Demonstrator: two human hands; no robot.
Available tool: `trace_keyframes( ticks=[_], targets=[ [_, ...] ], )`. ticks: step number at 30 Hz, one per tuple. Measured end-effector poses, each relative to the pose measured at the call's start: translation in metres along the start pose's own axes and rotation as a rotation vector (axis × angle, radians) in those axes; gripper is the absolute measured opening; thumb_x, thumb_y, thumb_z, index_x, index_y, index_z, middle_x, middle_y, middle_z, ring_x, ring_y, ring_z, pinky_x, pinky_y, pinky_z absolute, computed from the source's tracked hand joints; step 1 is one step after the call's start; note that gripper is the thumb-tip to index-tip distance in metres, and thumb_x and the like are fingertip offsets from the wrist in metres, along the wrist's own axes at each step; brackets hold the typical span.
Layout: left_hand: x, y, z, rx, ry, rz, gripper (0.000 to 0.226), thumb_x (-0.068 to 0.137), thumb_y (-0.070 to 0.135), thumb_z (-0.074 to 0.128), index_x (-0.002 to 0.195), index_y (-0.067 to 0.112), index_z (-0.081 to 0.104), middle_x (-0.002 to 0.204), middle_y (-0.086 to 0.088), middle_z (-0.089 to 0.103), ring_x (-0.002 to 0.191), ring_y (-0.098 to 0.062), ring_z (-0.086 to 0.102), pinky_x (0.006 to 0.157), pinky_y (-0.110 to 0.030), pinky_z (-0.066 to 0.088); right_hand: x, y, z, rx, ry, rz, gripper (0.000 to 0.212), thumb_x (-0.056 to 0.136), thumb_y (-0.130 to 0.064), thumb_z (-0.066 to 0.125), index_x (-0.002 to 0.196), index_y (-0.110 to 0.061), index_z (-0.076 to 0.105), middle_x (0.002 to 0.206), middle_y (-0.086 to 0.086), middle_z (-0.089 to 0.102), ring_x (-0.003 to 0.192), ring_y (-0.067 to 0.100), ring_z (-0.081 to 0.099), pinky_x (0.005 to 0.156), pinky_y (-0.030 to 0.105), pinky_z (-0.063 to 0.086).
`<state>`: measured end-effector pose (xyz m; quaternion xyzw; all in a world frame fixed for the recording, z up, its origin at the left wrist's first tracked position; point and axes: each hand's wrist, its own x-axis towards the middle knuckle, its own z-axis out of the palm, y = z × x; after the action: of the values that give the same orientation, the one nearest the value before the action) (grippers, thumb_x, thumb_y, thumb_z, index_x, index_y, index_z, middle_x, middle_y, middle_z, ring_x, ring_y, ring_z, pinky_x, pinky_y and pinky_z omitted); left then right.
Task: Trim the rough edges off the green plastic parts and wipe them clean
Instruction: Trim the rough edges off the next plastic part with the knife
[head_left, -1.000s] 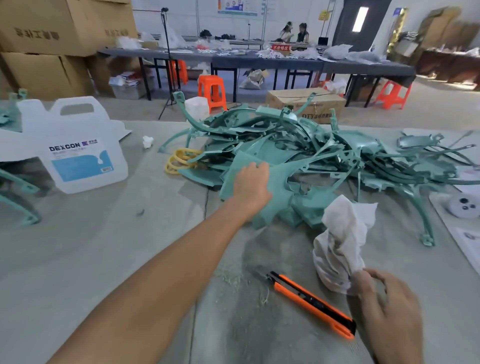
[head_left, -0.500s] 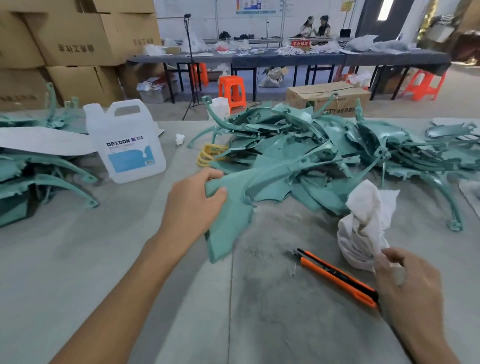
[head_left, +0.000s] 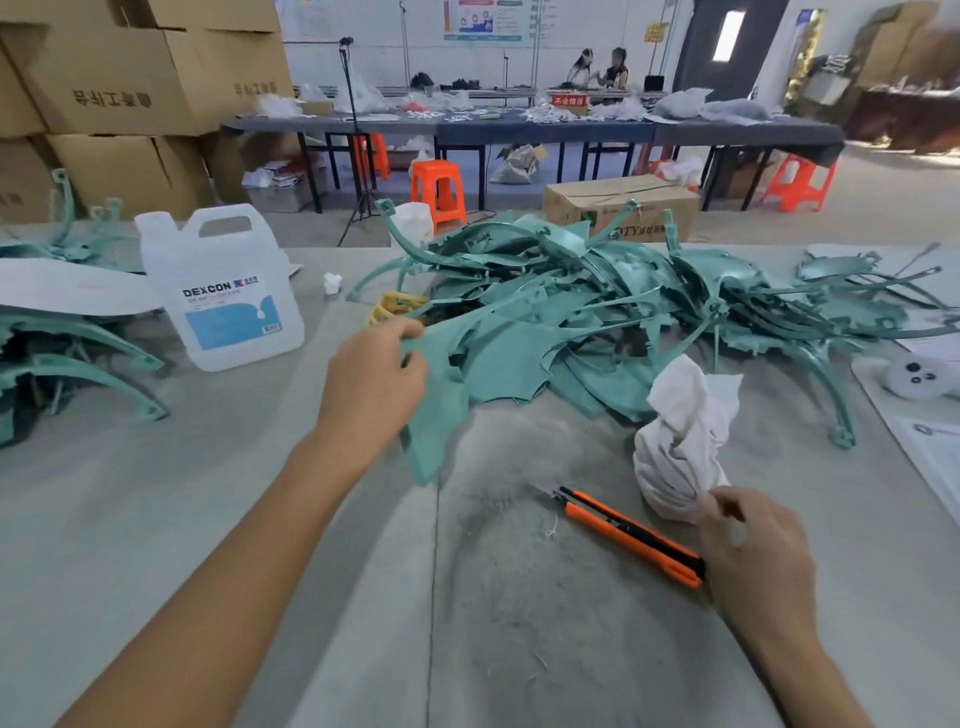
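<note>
The white jug (head_left: 223, 291) on the table carries a label with "DEXCON" in bold dark letters; the smaller lines under it are too fine to read. The cardboard box (head_left: 618, 208) behind the heap of green plastic parts (head_left: 571, 312) shows "DTY" followed by Chinese characters. A red sign (head_left: 569, 100) on the far table bears white characters, probably "不合格区". The stacked cartons (head_left: 114, 93) at the left have dark Chinese print that looks upside down.

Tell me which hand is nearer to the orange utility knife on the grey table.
Right. The right hand, pinching a crumpled white cloth, is at the rear end of the orange utility knife; the left hand grips a flat green plastic part farther away.
</note>
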<state>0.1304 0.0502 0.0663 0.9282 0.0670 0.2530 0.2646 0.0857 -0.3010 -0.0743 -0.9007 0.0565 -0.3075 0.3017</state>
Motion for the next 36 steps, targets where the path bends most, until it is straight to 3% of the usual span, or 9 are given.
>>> trace_keyframes(
  ticks=[3, 8, 11, 14, 19, 24, 27, 30, 36],
  targets=[
    [-0.032, -0.034, -0.027, -0.157, -0.108, -0.183, 0.026, 0.087, 0.02, 0.071, 0.11, 0.03, 0.072, 0.11, 0.006, 0.073, 0.091, -0.017, 0.065, 0.083, -0.031, 0.049, -0.003, -0.001, 0.0, -0.015, 0.029, -0.145, 0.015, 0.092, -0.021, 0.068, 0.086, -0.008, 0.071, 0.084, 0.01, 0.069, 0.088, 0.025, 0.049, 0.081, 0.035, 0.038],
    [-0.105, -0.097, -0.057, -0.305, -0.308, -0.431, 0.02, 0.083, 0.01, 0.079, 0.101, 0.019, 0.075, 0.088, -0.005, 0.076, 0.055, -0.004, 0.064, 0.047, -0.015, 0.046, -0.003, -0.003, 0.0, -0.037, -0.056, -0.364, 0.041, 0.093, -0.039, 0.052, 0.082, -0.009, 0.078, 0.081, 0.009, 0.07, 0.081, 0.034, 0.061, 0.084, 0.044, 0.046],
    [-0.132, -0.127, -0.067, -0.259, -0.325, -0.538, 0.022, 0.081, 0.009, 0.082, 0.101, 0.013, 0.075, 0.102, -0.01, 0.076, 0.081, -0.013, 0.071, 0.077, -0.025, 0.057, -0.004, -0.008, 0.0, -0.015, -0.103, -0.387, 0.04, 0.091, -0.042, 0.056, 0.084, -0.012, 0.08, 0.082, 0.007, 0.07, 0.08, 0.034, 0.062, 0.083, 0.045, 0.047],
    [-0.139, -0.137, -0.066, 0.158, -0.312, -0.387, 0.04, 0.078, 0.036, 0.085, 0.112, 0.02, 0.072, 0.128, -0.009, 0.064, 0.122, -0.029, 0.056, 0.107, -0.041, 0.041, -0.005, -0.008, 0.003, -0.067, -0.201, -0.418, 0.043, 0.09, -0.048, 0.055, 0.092, -0.015, 0.082, 0.086, 0.004, 0.073, 0.083, 0.034, 0.063, 0.085, 0.043, 0.047],
    [-0.148, -0.103, -0.035, 0.202, -0.508, -0.218, 0.089, 0.057, 0.099, 0.047, 0.123, 0.04, 0.049, 0.117, 0.022, 0.053, 0.112, -0.013, 0.055, 0.095, -0.037, 0.045, 0.0, -0.019, 0.004, -0.165, -0.328, -0.469, 0.045, 0.09, -0.05, 0.05, 0.092, -0.018, 0.082, 0.08, 0.001, 0.071, 0.077, 0.031, 0.065, 0.079, 0.039, 0.044],
    [-0.164, -0.089, 0.003, 0.198, -0.56, -0.112, 0.115, 0.059, 0.096, 0.045, 0.154, 0.035, 0.02, 0.158, 0.007, 0.025, 0.144, -0.016, 0.023, 0.117, -0.033, 0.018, 0.004, -0.027, 0.002, -0.194, -0.409, -0.479, 0.039, 0.094, -0.05, 0.056, 0.096, -0.019, 0.079, 0.079, -0.002, 0.07, 0.077, 0.031, 0.062, 0.078, 0.039, 0.044],
    [-0.162, -0.074, 0.013, 0.122, -0.58, -0.043, 0.107, 0.056, 0.096, 0.051, 0.147, 0.045, 0.03, 0.152, 0.015, 0.035, 0.141, -0.013, 0.03, 0.116, -0.035, 0.026, 0.003, -0.032, 0.0, -0.156, -0.422, -0.435, 0.025, 0.091, -0.027, 0.075, 0.112, -0.013, 0.076, 0.089, 0.007, 0.063, 0.084, 0.036, 0.058, 0.079, 0.041, 0.043],
    [-0.165, -0.058, 0.019, 0.052, -0.561, -0.055, 0.089, 0.047, 0.099, 0.056, 0.12, 0.051, 0.04, 0.121, 0.03, 0.042, 0.118, -0.006, 0.041, 0.097, -0.026, 0.035, 0.0, -0.037, -0.006, -0.083, -0.517, -0.34, 0.029, 0.091, -0.02, 0.073, 0.12, -0.016, 0.072, 0.097, 0.004, 0.053, 0.089, 0.026, 0.054, 0.077, 0.036, 0.042],
    [-0.172, -0.053, 0.03, 0.152, -0.508, 0.057, 0.104, 0.052, 0.097, 0.045, 0.136, 0.036, 0.045, 0.154, 0.01, 0.032, 0.142, -0.011, 0.018, 0.118, -0.026, 0.008, -0.021, -0.071, -0.028, 0.054, -0.601, -0.296, 0.021, 0.094, -0.043, 0.06, 0.113, -0.047, 0.051, 0.091, -0.017, 0.06, 0.077, 0.004, 0.06, 0.063, 0.022, 0.045]
  ],
)
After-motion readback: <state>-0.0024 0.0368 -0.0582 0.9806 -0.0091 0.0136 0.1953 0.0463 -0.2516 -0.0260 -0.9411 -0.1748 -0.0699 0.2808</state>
